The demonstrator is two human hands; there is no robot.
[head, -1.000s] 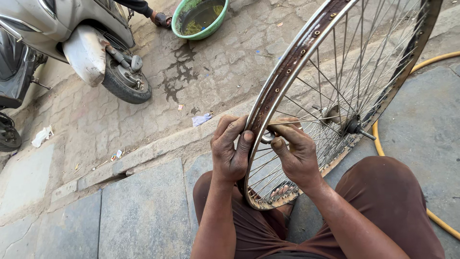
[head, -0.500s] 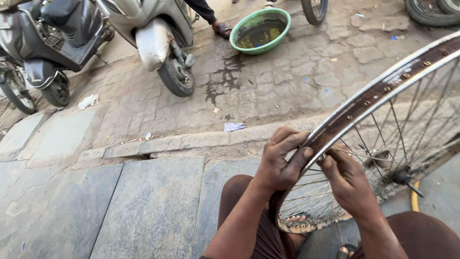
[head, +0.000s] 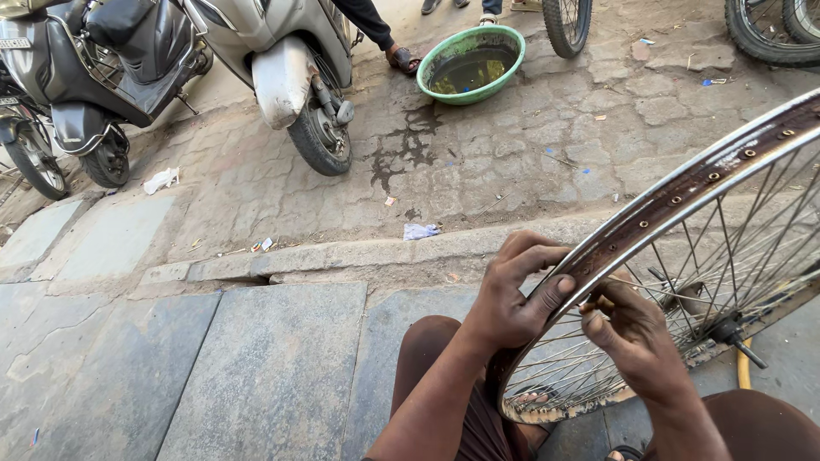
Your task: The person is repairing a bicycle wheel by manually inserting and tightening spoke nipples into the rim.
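Gripping a bare bicycle wheel rim [head: 683,201], the left hand [head: 512,294] has its fingers curled over the rusty inner channel and its thumb pressed against the rim's near side, so its grip is clenched on the rim. The right hand [head: 632,337] sits just beside it on the inner side of the rim, fingers pinched together among the thin steel spokes [head: 726,256] where they meet the rim; whether it pinches a spoke end or some small tool is too hidden to tell. The wheel stands tilted between the person's knees, its lower edge down near the brown trousers [head: 427,350] and its upper arc rising out of the right edge of the view, with the hub and axle [head: 726,329] showing through the spokes to the right of the hands. A yellow hose [head: 744,367] peeks out behind the lower spokes. Grey stone slabs [head: 256,367] lie under the person, edged by a kerb [head: 342,256], and beyond it is cobbled, stained paving. On that paving rests a green basin [head: 470,64] of murky water, near a sandalled foot [head: 401,58] of another person. Two parked scooters [head: 282,60] stand at the upper left, well apart from the hands, and other tyres [head: 769,34] show at the top right.
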